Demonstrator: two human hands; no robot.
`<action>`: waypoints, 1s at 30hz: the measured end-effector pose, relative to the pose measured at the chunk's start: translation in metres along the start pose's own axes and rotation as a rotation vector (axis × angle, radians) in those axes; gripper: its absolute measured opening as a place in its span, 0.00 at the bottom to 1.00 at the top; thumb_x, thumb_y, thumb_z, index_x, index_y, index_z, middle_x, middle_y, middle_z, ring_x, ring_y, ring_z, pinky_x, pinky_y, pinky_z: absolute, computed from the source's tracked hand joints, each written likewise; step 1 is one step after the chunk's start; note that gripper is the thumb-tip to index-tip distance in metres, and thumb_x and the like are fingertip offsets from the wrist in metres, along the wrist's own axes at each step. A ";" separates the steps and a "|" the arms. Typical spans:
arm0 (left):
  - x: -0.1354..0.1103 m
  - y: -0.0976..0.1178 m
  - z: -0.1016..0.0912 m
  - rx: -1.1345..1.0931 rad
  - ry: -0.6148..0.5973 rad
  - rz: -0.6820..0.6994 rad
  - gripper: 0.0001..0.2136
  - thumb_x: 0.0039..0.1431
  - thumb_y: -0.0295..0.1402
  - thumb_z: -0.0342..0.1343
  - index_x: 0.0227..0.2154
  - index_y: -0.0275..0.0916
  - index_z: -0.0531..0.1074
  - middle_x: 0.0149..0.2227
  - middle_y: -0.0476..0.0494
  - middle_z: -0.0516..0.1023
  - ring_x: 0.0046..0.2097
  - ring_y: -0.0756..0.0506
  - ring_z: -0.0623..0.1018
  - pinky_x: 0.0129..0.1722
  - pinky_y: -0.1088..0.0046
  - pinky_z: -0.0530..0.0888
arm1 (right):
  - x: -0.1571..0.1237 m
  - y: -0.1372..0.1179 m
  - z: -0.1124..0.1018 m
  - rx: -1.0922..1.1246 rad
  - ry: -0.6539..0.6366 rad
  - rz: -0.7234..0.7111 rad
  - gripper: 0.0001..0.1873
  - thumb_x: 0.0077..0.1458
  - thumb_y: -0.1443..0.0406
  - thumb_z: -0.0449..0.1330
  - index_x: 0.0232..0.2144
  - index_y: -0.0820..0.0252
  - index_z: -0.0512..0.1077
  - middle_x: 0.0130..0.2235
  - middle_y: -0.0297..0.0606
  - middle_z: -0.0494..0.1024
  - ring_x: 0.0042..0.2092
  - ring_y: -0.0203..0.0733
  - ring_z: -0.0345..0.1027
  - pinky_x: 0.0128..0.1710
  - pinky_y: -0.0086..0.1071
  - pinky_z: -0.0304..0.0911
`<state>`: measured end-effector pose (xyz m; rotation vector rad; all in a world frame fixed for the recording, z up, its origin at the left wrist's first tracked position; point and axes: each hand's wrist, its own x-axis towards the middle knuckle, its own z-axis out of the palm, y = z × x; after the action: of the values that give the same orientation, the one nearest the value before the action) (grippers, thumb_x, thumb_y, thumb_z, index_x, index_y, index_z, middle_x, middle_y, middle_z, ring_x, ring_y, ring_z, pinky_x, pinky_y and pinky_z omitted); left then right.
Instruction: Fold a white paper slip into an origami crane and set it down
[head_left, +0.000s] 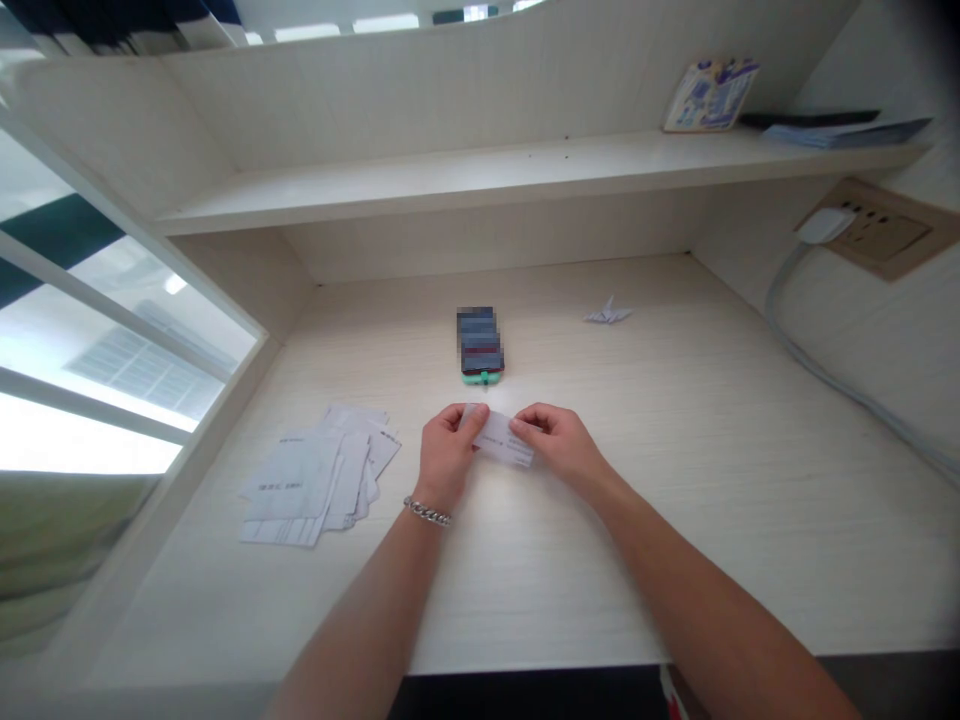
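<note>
My left hand (448,453) and my right hand (557,444) both pinch a narrow strip of white printed paper (498,439) above the middle of the desk, one at each end. A silver chain bracelet (427,512) circles my left wrist. A loose pile of printed white paper sheets (319,478) lies just left of my left hand. Straight ahead of my hands, a phone (480,345) in a green case rests flat, its screen blurred. Farther right sits a small white folded paper crane (608,312).
The pale wood-grain desk (675,500) is built into a corner under a shelf (525,165) holding a booklet and flat papers. A wall socket (877,228) at right has a white plug with a grey cable running down the wall. A window lies at left.
</note>
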<state>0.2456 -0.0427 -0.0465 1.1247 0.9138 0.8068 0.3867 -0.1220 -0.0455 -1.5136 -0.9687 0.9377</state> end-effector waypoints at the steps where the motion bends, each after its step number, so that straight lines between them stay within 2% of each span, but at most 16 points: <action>1: -0.001 0.001 -0.001 0.037 -0.049 -0.015 0.14 0.45 0.41 0.60 0.29 0.35 0.72 0.26 0.47 0.73 0.27 0.51 0.72 0.25 0.76 0.68 | 0.000 0.001 -0.001 -0.034 0.007 0.001 0.12 0.46 0.56 0.60 0.27 0.61 0.72 0.26 0.35 0.73 0.27 0.37 0.64 0.27 0.30 0.58; 4: -0.002 0.008 -0.009 0.258 -0.168 0.045 0.11 0.46 0.39 0.60 0.27 0.35 0.73 0.25 0.46 0.74 0.27 0.50 0.72 0.26 0.76 0.67 | -0.001 0.000 -0.005 -0.108 -0.021 0.013 0.13 0.47 0.57 0.59 0.27 0.60 0.74 0.26 0.35 0.74 0.27 0.38 0.64 0.27 0.30 0.57; 8: -0.006 0.013 -0.016 0.552 -0.340 0.155 0.09 0.50 0.37 0.55 0.27 0.37 0.75 0.28 0.44 0.77 0.30 0.48 0.73 0.28 0.75 0.67 | -0.004 -0.004 -0.007 -0.238 -0.124 -0.022 0.10 0.48 0.60 0.58 0.27 0.60 0.75 0.27 0.35 0.75 0.29 0.38 0.65 0.28 0.29 0.56; 12: -0.010 0.014 -0.013 0.707 -0.394 0.195 0.09 0.51 0.34 0.52 0.26 0.38 0.75 0.27 0.45 0.77 0.28 0.49 0.72 0.26 0.76 0.66 | -0.005 -0.005 -0.007 -0.247 -0.162 -0.025 0.08 0.47 0.62 0.58 0.25 0.60 0.75 0.25 0.34 0.74 0.28 0.36 0.64 0.25 0.27 0.54; 16: -0.007 0.018 -0.017 0.705 -0.417 0.150 0.08 0.49 0.31 0.51 0.25 0.36 0.75 0.24 0.47 0.76 0.27 0.49 0.72 0.27 0.76 0.66 | -0.002 -0.001 -0.018 -0.143 -0.153 0.086 0.10 0.45 0.60 0.60 0.25 0.62 0.74 0.22 0.34 0.72 0.24 0.35 0.62 0.22 0.27 0.53; 20: 0.000 0.022 -0.029 0.654 -0.439 0.080 0.06 0.47 0.30 0.52 0.24 0.35 0.73 0.22 0.47 0.74 0.25 0.50 0.72 0.28 0.76 0.68 | 0.001 0.001 -0.032 -0.061 -0.117 0.130 0.11 0.44 0.59 0.61 0.26 0.63 0.74 0.22 0.34 0.73 0.24 0.35 0.63 0.22 0.27 0.54; 24: 0.007 0.024 -0.040 0.569 -0.318 0.061 0.05 0.47 0.30 0.53 0.23 0.34 0.72 0.21 0.46 0.73 0.25 0.50 0.71 0.27 0.76 0.68 | 0.002 0.000 -0.040 -0.017 -0.024 0.131 0.11 0.43 0.60 0.62 0.25 0.63 0.73 0.24 0.35 0.73 0.25 0.35 0.64 0.24 0.28 0.55; 27: 0.006 0.021 -0.033 0.474 -0.261 0.109 0.07 0.50 0.32 0.52 0.28 0.34 0.72 0.26 0.45 0.75 0.27 0.50 0.72 0.29 0.75 0.69 | 0.001 0.001 -0.036 -0.021 -0.034 0.130 0.11 0.43 0.59 0.62 0.25 0.63 0.73 0.24 0.35 0.74 0.25 0.36 0.64 0.24 0.28 0.56; 30: 0.000 0.015 -0.019 0.507 -0.335 0.130 0.09 0.50 0.35 0.53 0.30 0.35 0.74 0.29 0.43 0.77 0.30 0.49 0.73 0.30 0.75 0.69 | 0.000 0.003 -0.027 -0.081 -0.117 0.113 0.12 0.44 0.58 0.61 0.26 0.63 0.74 0.24 0.35 0.74 0.25 0.35 0.63 0.23 0.28 0.55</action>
<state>0.2273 -0.0322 -0.0350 1.7181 0.7845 0.4729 0.4118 -0.1322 -0.0446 -1.6094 -1.0240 1.0889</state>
